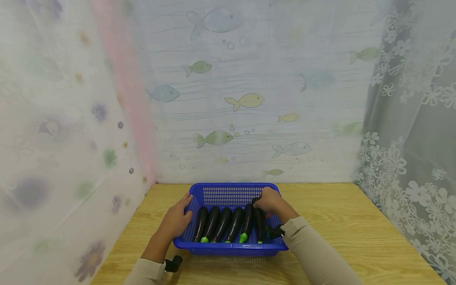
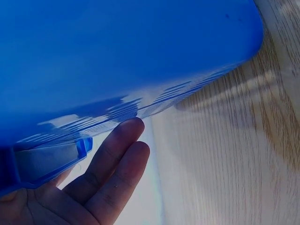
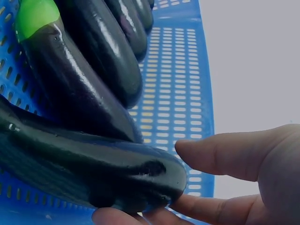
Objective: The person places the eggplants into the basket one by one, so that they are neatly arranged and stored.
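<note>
Several glossy dark eggplants [image 1: 223,225] lie side by side in a blue plastic basket [image 1: 229,246], their green caps toward the front. At the right end of the row, my right hand [image 1: 272,201] holds the far, rounded end of one eggplant [image 3: 93,164], thumb above and fingers beneath it in the right wrist view. This eggplant slants beside its neighbour [image 3: 77,82]. My left hand [image 1: 177,219] rests on the basket's left rim. Its outer two fingers [image 2: 123,173] reach out straight along the slotted outer side in the left wrist view.
The basket stands on a wood-grain table [image 1: 320,213]. Behind it hangs a pale sheet printed with fish [image 1: 249,118]; a flowered sheet [image 1: 64,158] is at the left and a lacy curtain [image 1: 413,158] at the right. Dark straps circle both wrists.
</note>
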Tool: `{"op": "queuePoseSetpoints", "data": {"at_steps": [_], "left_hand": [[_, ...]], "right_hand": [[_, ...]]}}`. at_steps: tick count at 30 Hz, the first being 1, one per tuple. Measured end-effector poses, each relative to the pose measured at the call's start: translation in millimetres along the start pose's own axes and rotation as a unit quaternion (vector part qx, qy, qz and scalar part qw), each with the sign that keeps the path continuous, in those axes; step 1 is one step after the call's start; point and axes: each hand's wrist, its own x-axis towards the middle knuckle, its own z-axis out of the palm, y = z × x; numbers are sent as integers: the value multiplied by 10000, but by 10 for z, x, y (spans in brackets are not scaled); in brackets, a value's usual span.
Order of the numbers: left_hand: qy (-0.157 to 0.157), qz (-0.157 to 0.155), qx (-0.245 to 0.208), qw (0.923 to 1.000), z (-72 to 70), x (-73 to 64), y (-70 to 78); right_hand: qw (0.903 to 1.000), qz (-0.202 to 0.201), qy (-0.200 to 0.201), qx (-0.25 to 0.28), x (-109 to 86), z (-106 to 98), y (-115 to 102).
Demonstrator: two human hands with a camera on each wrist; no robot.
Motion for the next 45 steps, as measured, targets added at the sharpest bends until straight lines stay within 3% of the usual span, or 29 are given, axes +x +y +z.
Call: {"op": "queuePoseSetpoints", "data": {"at_steps": [17, 33, 45], "left_hand": [[-29, -26, 51, 10000, -9, -12, 26], [18, 5, 56, 10000, 22, 12, 26], [74, 8, -13, 10000, 2, -16, 84]], "right_hand": [[9994, -61, 229, -271, 21, 22, 32], [9990, -162, -69, 422, -79, -49, 33], [9994, -327, 31, -44, -108, -83, 13]]}}
